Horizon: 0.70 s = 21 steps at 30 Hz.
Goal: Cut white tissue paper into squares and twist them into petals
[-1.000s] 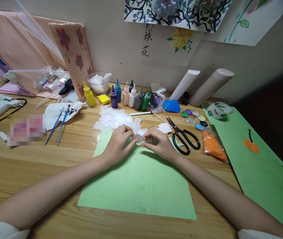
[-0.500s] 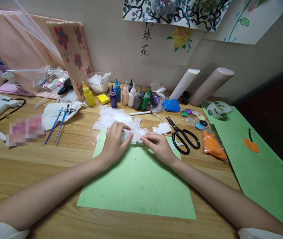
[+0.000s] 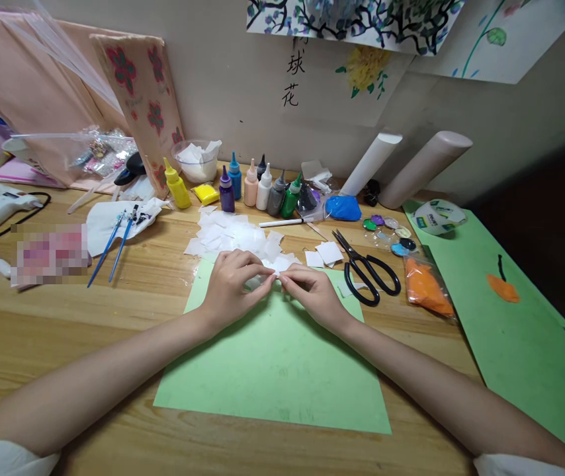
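1. Left hand (image 3: pixel 237 284) and right hand (image 3: pixel 315 291) meet fingertip to fingertip, thumb and forefinger of each pinched on a small piece of white paper (image 3: pixel 277 274).
2. That piece sits between the two pinches, above the far edge of the green sheet (image 3: pixel 277 357). It looks thin and soft – probably almost weightless, quick to crease and easy to tear. A light hold at opposite edges should suit it; a hard tug likely would not.
3. The fingers cover most of it, so its outline and any fold cannot be made out. The left hand's lower fingers are also partly hidden.
4. Just beyond lies the pile of white paper pieces (image 3: pixel 233 235), overlapping too much to count; loose edges probably slide readily.
5. Right of it lie flat white squares (image 3: pixel 329 253) and black-handled scissors (image 3: pixel 364 268).
6. Farther left, a pinkish item (image 3: pixel 51 254) is pixelated – unreadable. Both sleeves (image 3: pixel 7 456) are cut off below.
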Tool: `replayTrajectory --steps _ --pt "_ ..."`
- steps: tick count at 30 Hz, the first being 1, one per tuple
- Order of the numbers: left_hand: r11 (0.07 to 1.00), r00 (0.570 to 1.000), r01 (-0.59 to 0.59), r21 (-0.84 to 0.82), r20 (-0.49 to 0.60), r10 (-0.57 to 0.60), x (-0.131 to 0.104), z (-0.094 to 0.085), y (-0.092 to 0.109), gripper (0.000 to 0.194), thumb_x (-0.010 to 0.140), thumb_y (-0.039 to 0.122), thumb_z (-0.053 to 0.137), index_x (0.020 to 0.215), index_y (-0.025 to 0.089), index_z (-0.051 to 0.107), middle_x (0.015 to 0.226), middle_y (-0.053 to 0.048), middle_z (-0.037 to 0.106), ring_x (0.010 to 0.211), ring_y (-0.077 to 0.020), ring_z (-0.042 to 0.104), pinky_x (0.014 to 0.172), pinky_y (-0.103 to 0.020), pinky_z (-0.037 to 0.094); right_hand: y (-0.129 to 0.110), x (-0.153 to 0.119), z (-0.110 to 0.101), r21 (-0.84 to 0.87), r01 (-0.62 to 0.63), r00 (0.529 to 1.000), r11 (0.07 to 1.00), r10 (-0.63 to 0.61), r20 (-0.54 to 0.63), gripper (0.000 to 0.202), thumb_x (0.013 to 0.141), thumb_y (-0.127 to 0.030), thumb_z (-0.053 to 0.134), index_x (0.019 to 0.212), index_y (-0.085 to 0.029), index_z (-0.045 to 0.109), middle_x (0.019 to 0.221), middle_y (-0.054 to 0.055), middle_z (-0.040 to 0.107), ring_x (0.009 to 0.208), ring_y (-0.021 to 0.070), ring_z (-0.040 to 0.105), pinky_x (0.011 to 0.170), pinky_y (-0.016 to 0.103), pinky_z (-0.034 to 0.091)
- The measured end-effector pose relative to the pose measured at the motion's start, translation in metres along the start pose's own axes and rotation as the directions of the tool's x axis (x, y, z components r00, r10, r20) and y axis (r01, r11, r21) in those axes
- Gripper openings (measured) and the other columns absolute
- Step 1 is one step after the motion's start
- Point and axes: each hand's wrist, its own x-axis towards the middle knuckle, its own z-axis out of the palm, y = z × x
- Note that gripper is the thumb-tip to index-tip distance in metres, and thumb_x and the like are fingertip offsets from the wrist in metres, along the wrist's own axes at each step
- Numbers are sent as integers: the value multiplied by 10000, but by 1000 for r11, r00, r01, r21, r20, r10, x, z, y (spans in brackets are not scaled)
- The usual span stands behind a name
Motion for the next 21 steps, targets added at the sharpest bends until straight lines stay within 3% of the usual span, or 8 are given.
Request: replayTrajectory --steps 9,21 --pt "1000 1000 -8 3 -17 8 1 1 0 150 815 309 567 752 236 682 722 0 621 719 -141 533 703 -318 347 4 0 0 -20 30 999 999 -29 15 193 844 -298 550 867 -205 718 684 22 556 653 147 486 603 282 384" --pt "995 999 -35 -89 -27 33 0 4 -2 137 809 286 576 765 216 685 720 -18 612 716 -146 522 662 -298 377 5 -1 2 5 10 1000 1000 -10 -25 143 809 -257 584 807 -196 713 696 23 596 636 142 489 565 270 368"
